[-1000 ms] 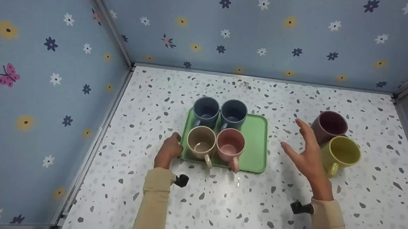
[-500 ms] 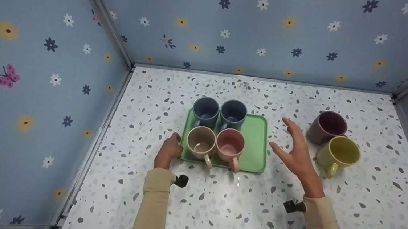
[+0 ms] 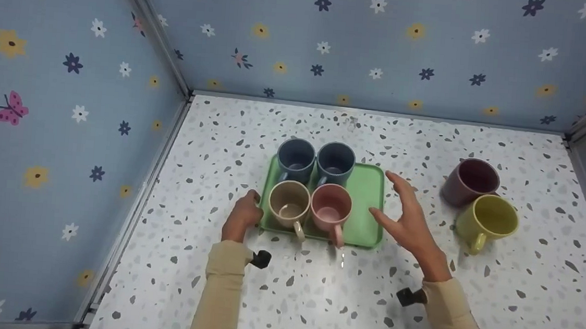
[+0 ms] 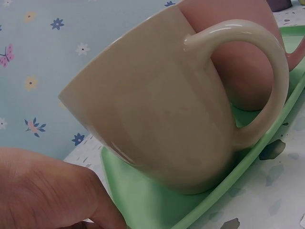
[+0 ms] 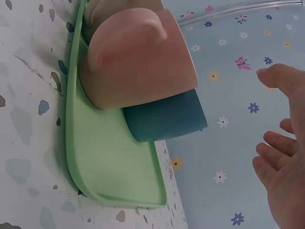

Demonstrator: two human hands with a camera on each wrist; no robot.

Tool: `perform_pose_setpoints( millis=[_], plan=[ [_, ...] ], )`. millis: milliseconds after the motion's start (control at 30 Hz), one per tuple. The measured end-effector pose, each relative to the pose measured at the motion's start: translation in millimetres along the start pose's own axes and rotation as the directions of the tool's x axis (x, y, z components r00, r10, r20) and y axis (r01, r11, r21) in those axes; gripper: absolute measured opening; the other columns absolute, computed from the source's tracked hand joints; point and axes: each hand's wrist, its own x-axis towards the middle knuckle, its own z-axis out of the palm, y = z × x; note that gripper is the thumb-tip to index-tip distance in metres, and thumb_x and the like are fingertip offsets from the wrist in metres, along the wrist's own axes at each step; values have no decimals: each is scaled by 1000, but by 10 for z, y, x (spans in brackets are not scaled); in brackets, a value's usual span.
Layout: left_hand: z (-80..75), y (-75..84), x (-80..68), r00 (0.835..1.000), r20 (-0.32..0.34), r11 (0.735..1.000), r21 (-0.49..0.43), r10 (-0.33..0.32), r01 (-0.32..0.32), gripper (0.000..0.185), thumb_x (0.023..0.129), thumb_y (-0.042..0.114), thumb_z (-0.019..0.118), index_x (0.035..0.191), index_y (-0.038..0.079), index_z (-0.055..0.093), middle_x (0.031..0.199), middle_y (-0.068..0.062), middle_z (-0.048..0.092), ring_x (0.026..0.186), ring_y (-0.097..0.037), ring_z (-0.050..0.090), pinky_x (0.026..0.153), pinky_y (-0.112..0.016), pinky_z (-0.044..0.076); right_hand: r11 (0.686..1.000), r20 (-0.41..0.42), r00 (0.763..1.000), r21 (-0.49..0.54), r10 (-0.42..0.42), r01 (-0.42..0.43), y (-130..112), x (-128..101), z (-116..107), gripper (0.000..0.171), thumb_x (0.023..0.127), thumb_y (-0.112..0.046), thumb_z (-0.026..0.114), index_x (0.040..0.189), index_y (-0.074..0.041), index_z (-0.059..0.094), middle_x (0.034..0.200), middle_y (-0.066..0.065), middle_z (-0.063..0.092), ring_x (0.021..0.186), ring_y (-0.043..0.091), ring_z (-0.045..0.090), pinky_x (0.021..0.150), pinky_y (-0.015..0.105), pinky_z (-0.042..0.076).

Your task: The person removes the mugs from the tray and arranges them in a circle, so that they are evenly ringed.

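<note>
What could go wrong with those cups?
The right hand, beside the rectangular green plastic-looking tray, might bump the handled pink ceramic-looking mug. If the left hand at the tray's left edge jerks it, the round beige ceramic-looking mug could slide and knock its close pink neighbour.

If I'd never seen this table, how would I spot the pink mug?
On the speckled table is a green tray. In the tray's near row, on the right, with a beige mug to its left and a blue mug behind it, stands the pink mug. It's the only pink one there.
</note>
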Motion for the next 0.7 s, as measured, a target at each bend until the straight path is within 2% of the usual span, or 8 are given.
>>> perform_pose_setpoints(
  millis=[233, 533, 700],
  plan=[
    [-12, 12, 6, 1000, 7, 1000, 4, -4, 4, 43, 78, 1, 45, 121, 1, 48, 107, -19, 58, 96, -30, 55, 79, -38, 45, 1000, 86, 996, 13, -7, 6, -7, -6, 159, 79, 81, -20, 75, 148, -9, 33, 149, 12, 38, 138, 26, 35, 109, 49, 31],
    [-13, 3, 3, 1000, -13, 1000, 5, 19, -19, 43, 76, -2, 45, 119, 0, 48, 108, -21, 58, 98, -32, 55, 82, -41, 45, 998, 197, 979, 13, 55, -59, -39, -47, 393, 88, 79, -38, 76, 150, -13, 29, 152, 12, 33, 141, 26, 30, 111, 50, 28],
    [6, -14, 9, 1000, -4, 1000, 8, 11, -11, 40, 78, -1, 45, 118, 0, 48, 106, -20, 58, 96, -31, 55, 81, -40, 45, 997, 232, 971, 34, 57, -67, -39, -71, 516, 92, 78, -41, 77, 150, -15, 27, 152, 10, 32, 141, 25, 30, 111, 50, 28]
  ],
)
